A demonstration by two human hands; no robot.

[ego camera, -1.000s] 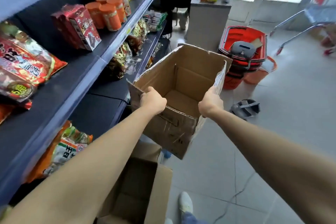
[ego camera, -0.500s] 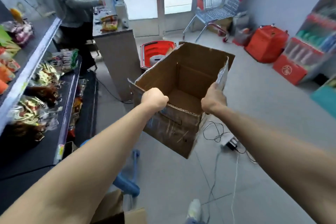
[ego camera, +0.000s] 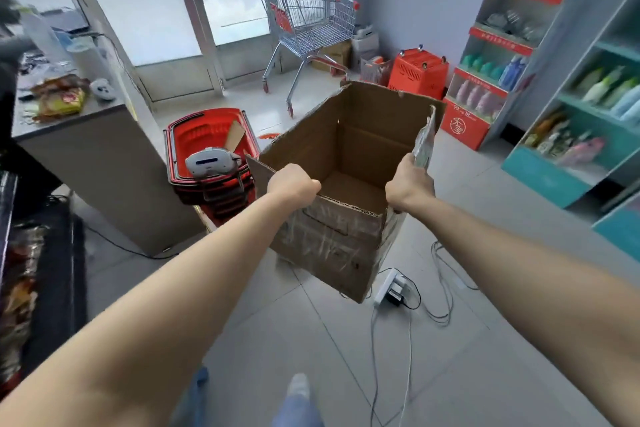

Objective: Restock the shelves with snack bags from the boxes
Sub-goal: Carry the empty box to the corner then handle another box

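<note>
I carry an open brown cardboard box [ego camera: 349,149] in the air in front of me, tilted so its inside shows; nothing lies in it. My left hand [ego camera: 292,184] grips the near left rim with curled fingers. My right hand [ego camera: 408,187] grips the near right rim and side flap. The dark snack shelf [ego camera: 41,274] with blurred bags sits at the far left edge. A few snack bags [ego camera: 59,97] lie on the grey counter.
A grey counter [ego camera: 97,156] stands left of the box, with stacked red baskets [ego camera: 207,146] beside it. A metal shopping cart [ego camera: 308,28] is near the glass doors. Teal shelves [ego camera: 588,121] of bottles line the right. A power strip [ego camera: 393,288] and cables lie on the tiled floor below the box.
My view has swung right, away from the snack shelves toward the doors and the right-hand shelves. The box stays held in both hands in the same grip.
</note>
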